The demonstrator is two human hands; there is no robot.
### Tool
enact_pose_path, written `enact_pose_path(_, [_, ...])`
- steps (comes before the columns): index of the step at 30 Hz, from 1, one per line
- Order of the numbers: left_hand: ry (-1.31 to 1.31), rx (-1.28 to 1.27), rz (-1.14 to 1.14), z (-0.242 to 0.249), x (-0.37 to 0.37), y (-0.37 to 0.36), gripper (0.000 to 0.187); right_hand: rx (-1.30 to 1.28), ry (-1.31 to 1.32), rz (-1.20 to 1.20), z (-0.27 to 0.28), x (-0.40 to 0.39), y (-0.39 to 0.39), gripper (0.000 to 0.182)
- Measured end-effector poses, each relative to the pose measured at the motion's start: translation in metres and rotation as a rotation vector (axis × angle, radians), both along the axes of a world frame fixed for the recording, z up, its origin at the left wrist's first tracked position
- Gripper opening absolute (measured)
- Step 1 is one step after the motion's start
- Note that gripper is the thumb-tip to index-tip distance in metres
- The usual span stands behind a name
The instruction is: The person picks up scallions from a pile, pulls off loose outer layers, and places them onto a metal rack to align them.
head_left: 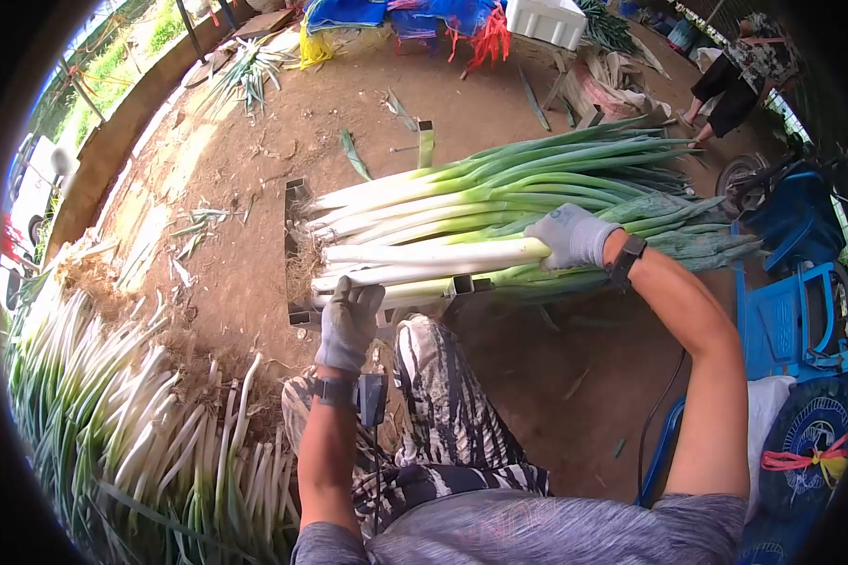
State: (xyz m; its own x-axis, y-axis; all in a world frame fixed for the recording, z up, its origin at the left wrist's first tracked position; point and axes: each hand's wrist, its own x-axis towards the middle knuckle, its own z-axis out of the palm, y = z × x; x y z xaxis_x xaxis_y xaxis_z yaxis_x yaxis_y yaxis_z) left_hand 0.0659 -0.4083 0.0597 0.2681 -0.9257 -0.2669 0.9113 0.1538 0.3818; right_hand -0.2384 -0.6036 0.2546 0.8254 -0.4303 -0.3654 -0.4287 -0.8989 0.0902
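Right hand (571,237) is clamped on leeks (481,252); left hand (350,318) touches nearby, grip unclear. Probably light, bruisable; hold the firm shanks (400,254).

One camera, worn on the person's head, supplied the view; it looked forward and steeply down upon the leek bundle (509,202), from above its near side; the lens sat near enough that the wearer's shirt (556,532) entered on that same side; ground (254,141) well beyond the bundle was also covered; the wide field bowed around it.
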Motion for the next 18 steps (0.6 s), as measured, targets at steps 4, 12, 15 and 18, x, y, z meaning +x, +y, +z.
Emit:
enact_pose_path(4, [0.074, 0.228, 0.186, -0.012, 0.008, 0.021, 0.029, -0.036, -0.048, 0.139, -0.041, 0.030, 0.004, 0.030])
enact_pose_path(12, [-0.178, 0.450, 0.177, -0.021, 0.018, 0.039, 0.034, 0.071, -0.092, 0.135, -0.059, 0.043, 0.012, 0.032])
enact_pose_path(15, [-0.290, 0.528, 0.113, -0.005, 0.015, 0.044, 0.039, 0.127, -0.099, 0.085, -0.059, 0.045, 0.013, 0.030])
enact_pose_path(18, [-0.355, 0.593, 0.062, -0.001, 0.015, 0.043, 0.044, 0.145, -0.106, 0.049, -0.066, 0.047, 0.012, 0.028])
